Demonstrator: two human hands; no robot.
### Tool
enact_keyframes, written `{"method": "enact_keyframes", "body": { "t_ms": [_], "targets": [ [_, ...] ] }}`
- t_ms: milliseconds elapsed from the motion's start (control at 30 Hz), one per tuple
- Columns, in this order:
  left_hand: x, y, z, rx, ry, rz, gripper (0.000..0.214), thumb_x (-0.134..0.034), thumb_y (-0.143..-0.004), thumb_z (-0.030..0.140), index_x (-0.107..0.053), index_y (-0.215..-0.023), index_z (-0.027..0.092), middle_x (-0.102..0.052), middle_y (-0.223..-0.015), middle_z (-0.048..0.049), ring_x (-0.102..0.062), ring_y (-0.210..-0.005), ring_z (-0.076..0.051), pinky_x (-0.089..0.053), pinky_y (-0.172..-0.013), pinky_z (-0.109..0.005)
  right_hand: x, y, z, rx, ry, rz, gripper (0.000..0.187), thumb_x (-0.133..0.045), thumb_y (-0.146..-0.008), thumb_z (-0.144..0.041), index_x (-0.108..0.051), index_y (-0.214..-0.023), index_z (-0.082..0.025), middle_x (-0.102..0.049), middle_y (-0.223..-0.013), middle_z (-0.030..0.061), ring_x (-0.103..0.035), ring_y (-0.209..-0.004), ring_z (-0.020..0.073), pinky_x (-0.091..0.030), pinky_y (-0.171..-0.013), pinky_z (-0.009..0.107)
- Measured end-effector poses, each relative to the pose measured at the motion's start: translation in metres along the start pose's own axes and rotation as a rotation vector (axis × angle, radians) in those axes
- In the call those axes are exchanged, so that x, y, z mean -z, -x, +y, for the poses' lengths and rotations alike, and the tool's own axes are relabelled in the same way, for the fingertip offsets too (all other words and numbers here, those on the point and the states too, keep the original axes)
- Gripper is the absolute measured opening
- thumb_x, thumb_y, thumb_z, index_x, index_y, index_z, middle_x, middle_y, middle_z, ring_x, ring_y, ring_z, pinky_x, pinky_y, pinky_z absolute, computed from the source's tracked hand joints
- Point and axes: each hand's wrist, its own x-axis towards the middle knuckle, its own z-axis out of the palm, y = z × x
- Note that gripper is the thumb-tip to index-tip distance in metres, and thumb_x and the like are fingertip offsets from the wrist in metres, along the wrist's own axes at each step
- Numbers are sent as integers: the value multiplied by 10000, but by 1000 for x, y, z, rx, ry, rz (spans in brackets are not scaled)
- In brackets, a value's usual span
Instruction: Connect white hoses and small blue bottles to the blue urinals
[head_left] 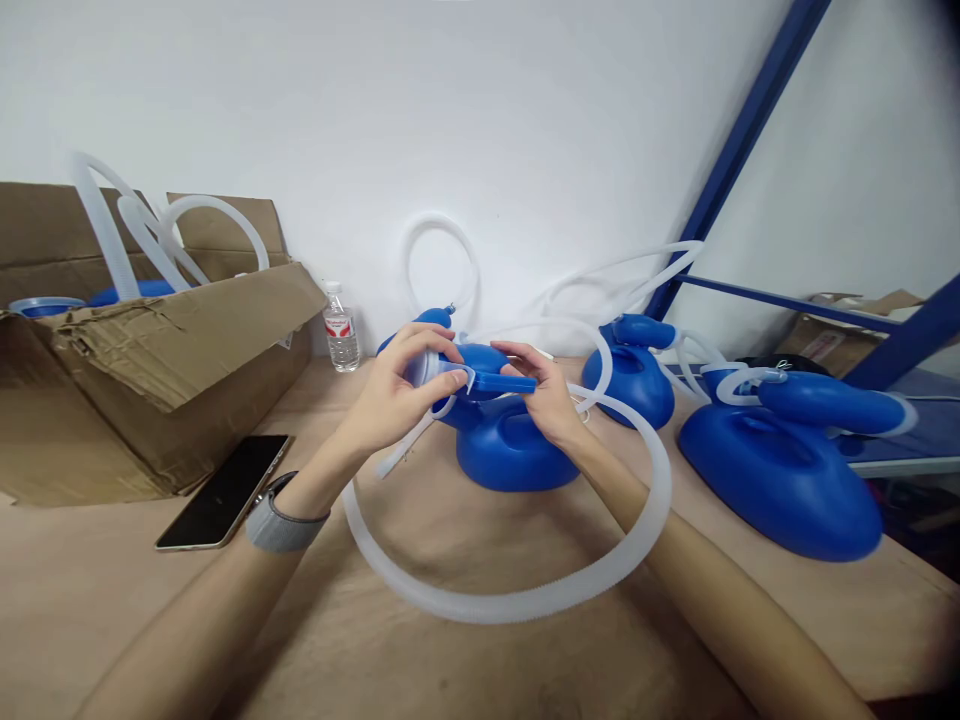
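A blue plastic jug [510,445] with a handle stands on the wooden table [480,640] in front of me. My left hand [397,390] is closed round the white end piece at the jug's neck. My right hand [544,395] pinches a small blue flat part [504,382] that sticks out beside the neck. A white corrugated hose [525,600] runs from the neck in a wide loop over the table and round both my forearms. A grey watch band is on my left wrist.
Two more blue jugs [780,470] [634,375] with white hoses stand at the right. An open cardboard box [150,360] with hoses and blue parts is at the left, a phone [225,490] in front of it, a water bottle [341,330] by the wall. Blue shelf struts [742,140] rise at the right.
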Motion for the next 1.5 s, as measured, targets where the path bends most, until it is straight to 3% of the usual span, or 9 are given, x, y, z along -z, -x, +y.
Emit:
{"method": "enact_keyframes", "body": {
  "t_ms": [133,200,333,433,500,633,833,1167,1500],
  "targets": [
    [-3,0,-2,15,-85,76,104,-686,-873,313,-715,-872,214,-698,-1112,-74,-632,-1210,-260,-456,-1123,-407,-8,6,-6,123,216,176,277,-692,-931,-433,-743,-1143,-260,-681,-1148,78,-651,-1101,245,-588,-890,390],
    [-5,1,-1,5,-105,101,105,-669,-882,299,-722,-876,208,-702,-1088,-70,-650,-1172,-252,-476,-1090,-391,-8,11,-11,214,296,175,246,-651,-960,-351,-727,-1177,-267,-650,-1080,70,-644,-1015,231,-582,-865,393],
    [-4,1,2,-20,-158,121,153,-639,-920,312,-743,-887,204,-725,-1060,-62,-675,-1088,-239,-501,-1032,-373,2,13,-21,423,434,-50,296,-607,-961,-283,-701,-1242,-274,-645,-1044,76,-636,-940,246,-559,-898,463],
    [0,1,3,-21,-230,159,159,-641,-933,307,-755,-894,204,-724,-1035,-56,-681,-1041,-228,-513,-998,-363,12,11,-30,516,511,-245,508,-711,-899,-402,-634,-1381,-261,-668,-1082,92,-635,-976,286,-551,-908,499],
    [2,0,3,-15,-271,190,160,-650,-939,313,-765,-909,205,-717,-1036,-54,-680,-1031,-225,-520,-988,-359,12,11,-36,497,528,-304,644,-749,-878,-498,-580,-1449,-253,-689,-1123,98,-645,-987,296,-541,-942,515],
    [-2,4,4,-84,-379,222,152,-659,-943,303,-783,-936,215,-689,-1108,-62,-676,-1066,-224,-530,-1000,-358,-1,17,-49,280,388,-270,590,-647,-963,-582,-541,-1455,-275,-675,-1285,98,-684,-1017,264,-561,-937,450],
    [-10,11,7,-235,-437,96,163,-662,-963,315,-796,-992,225,-654,-1239,-105,-652,-1169,-265,-511,-1059,-426,-14,21,-51,117,237,-192,414,-592,-1023,-451,-538,-1380,-246,-626,-871,-2,-653,-861,191,-547,-894,365],
    [-2,7,9,-84,-309,0,143,-689,-943,306,-818,-926,247,-676,-1209,-73,-656,-1182,-258,-509,-1072,-423,-5,17,-35,200,228,-257,406,-596,-991,-326,-534,-1387,-264,-650,-997,23,-651,-928,193,-548,-893,361],
    [-9,10,4,-294,-410,70,88,-710,-955,219,-796,-936,219,-682,-1165,-78,-669,-1112,-239,-528,-1014,-429,-14,23,-31,285,246,-169,421,-568,-946,-232,-487,-1358,-264,-571,-978,26,-613,-887,184,-578,-810,329]
  ]
}}
